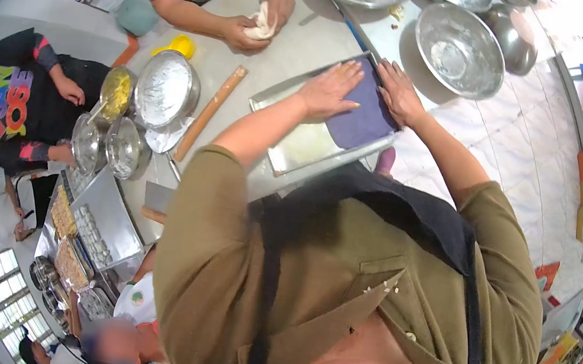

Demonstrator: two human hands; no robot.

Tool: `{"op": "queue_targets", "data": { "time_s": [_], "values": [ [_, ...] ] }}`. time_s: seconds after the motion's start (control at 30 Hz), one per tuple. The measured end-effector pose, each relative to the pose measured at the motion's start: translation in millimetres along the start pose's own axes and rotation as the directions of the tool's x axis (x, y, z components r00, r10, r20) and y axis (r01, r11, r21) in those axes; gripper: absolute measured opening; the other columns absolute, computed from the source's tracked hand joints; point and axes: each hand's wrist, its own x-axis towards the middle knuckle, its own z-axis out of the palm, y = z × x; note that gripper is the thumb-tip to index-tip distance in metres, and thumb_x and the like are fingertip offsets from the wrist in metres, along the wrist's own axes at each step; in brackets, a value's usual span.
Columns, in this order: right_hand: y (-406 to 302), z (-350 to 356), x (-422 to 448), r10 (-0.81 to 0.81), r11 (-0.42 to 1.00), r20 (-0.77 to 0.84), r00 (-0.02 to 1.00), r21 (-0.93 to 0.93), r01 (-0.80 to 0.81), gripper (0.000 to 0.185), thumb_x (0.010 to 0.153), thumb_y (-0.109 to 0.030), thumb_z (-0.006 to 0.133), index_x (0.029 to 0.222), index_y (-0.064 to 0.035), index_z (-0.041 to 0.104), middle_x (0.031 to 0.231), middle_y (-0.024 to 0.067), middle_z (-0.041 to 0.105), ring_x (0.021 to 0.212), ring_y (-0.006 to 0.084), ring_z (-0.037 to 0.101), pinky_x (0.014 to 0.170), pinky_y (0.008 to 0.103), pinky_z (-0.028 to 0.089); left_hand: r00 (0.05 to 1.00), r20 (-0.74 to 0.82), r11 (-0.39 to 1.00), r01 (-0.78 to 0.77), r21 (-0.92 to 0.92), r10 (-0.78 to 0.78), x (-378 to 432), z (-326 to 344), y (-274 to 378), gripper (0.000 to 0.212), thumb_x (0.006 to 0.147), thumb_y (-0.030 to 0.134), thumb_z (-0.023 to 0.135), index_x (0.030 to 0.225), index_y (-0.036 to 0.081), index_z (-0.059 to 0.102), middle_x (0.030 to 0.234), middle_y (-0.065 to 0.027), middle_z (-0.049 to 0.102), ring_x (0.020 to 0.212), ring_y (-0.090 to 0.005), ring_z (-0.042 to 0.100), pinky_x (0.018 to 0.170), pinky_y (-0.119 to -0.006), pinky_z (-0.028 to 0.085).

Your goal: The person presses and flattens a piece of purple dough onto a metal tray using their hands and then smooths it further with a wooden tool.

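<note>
A sheet of purple dough (pixel 366 113) covers the right part of a rectangular metal pan (pixel 324 162). My left hand (pixel 333 89) lies palm down on the dough, near the sheet's left side, thumb apart from the fingers. At the pan's right end, my right hand (pixel 400 93) rests with spread fingers along the dough's edge and the pan wall. Neither hand grasps anything. The pan's left part shows a pale surface; whether it is bare metal or a lining, I cannot tell.
Across the table a person kneads white dough (pixel 261 26). A wooden rolling pin (pixel 210 113) lies left of the pan. A floured metal bowl (pixel 165 88) and a bowl of yellow filling (pixel 117 92) stand farther left. Another metal bowl (pixel 459 51) sits beyond my right hand.
</note>
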Motion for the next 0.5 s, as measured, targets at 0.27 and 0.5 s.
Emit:
{"op": "queue_targets", "data": {
  "time_s": [0.27, 0.5],
  "values": [
    [5.8, 6.4, 3.5, 0.04, 0.995, 0.027, 0.999, 0.087, -0.042, 0.055, 0.086, -0.016, 0.047, 0.135, -0.0039, 0.025, 0.139, 0.0203, 0.027, 0.128, 0.0383, 0.026, 0.103, 0.0489, 0.025, 0.991, 0.039, 0.989, 0.129, -0.066, -0.126, 15.9, 7.9, 4.2, 0.071, 0.086, 0.043, 0.046, 0.134, -0.004, 0.025, 0.142, -0.0221, 0.02, 0.133, -0.031, 0.017, 0.11, -0.041, 0.013],
    [8.3, 6.7, -1.2, 0.029, 0.986, 0.036, 0.999, 0.161, -0.035, 0.054, 0.087, -0.015, 0.044, 0.135, -0.002, 0.024, 0.139, 0.0204, 0.026, 0.129, 0.0376, 0.025, 0.104, 0.0483, 0.022, 0.965, 0.015, 0.965, 0.263, 0.005, -0.263, 37.3, 23.9, 27.2, 0.073, 0.086, 0.047, 0.04, 0.135, -0.004, 0.023, 0.142, -0.0214, 0.02, 0.133, -0.0311, 0.018, 0.109, -0.041, 0.013]
  ]
}}
